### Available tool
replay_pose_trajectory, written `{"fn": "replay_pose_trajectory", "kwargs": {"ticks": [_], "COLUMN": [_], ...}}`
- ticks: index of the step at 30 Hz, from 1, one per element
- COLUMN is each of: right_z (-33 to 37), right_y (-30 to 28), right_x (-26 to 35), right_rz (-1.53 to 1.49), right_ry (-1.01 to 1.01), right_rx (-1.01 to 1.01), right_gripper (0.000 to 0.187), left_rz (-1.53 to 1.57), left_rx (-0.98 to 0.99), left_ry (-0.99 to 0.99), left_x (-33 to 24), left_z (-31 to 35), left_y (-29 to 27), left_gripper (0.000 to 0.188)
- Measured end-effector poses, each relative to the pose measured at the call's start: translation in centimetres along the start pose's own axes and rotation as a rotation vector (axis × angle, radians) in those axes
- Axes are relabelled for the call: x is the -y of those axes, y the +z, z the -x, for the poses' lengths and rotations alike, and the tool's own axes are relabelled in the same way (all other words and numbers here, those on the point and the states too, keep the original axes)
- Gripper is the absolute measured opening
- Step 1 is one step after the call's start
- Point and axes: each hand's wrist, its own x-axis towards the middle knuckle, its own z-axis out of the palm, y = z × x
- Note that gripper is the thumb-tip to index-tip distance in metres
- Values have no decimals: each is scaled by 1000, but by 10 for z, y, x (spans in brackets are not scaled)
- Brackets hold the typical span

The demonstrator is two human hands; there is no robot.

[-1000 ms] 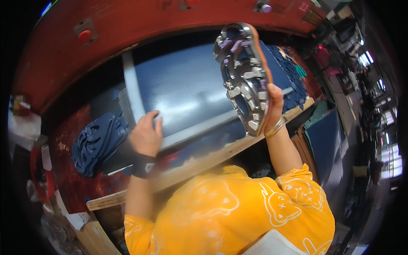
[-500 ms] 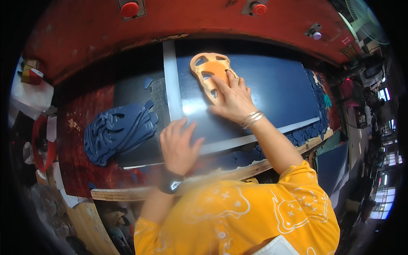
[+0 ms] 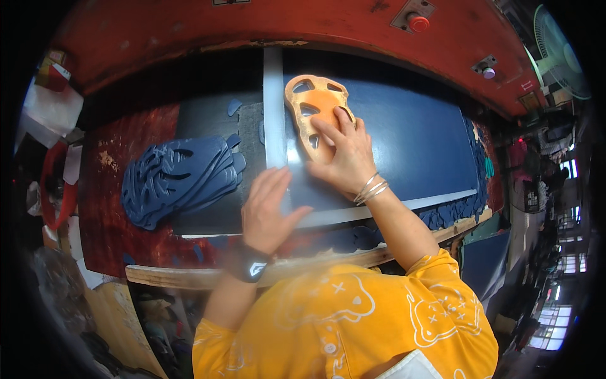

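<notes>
An orange-tan cutting die with several openings lies on a dark blue sheet, its left edge close to a pale strip. My right hand grips the die's lower right part, thumb at its near end and fingers over its side; some fingertips are hidden. My left hand is open, its fingers stretched toward the strip's near end and its thumb apart, holding nothing. To its left sits a loose pile of dark blue cut pieces with slots in them.
A red machine body with a red button spans the far side. A wooden rail runs along the near edge. Blue scraps lie along the sheet's near right edge. A green fan stands at far right.
The die has slid left across the sheet, toward the pale strip, with my right hand on it. My left hand's fingers are now closer together. The whole view has shifted slightly.
</notes>
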Motion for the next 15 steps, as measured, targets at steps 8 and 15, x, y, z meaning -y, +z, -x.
{"fn": "replay_pose_trajectory", "kwargs": {"ticks": [8, 15], "right_z": [2, 2], "right_y": [2, 0], "right_x": [7, 7], "right_rz": [53, 87], "right_ry": [36, -4], "right_rx": [7, 67], "right_gripper": [70, 71], "left_rz": [13, 16], "left_rx": [-13, 10], "left_ry": [-20, -37], "left_x": [0, -1], "left_z": [-1, -2], "left_y": [0, -3], "left_gripper": [61, 60]}}
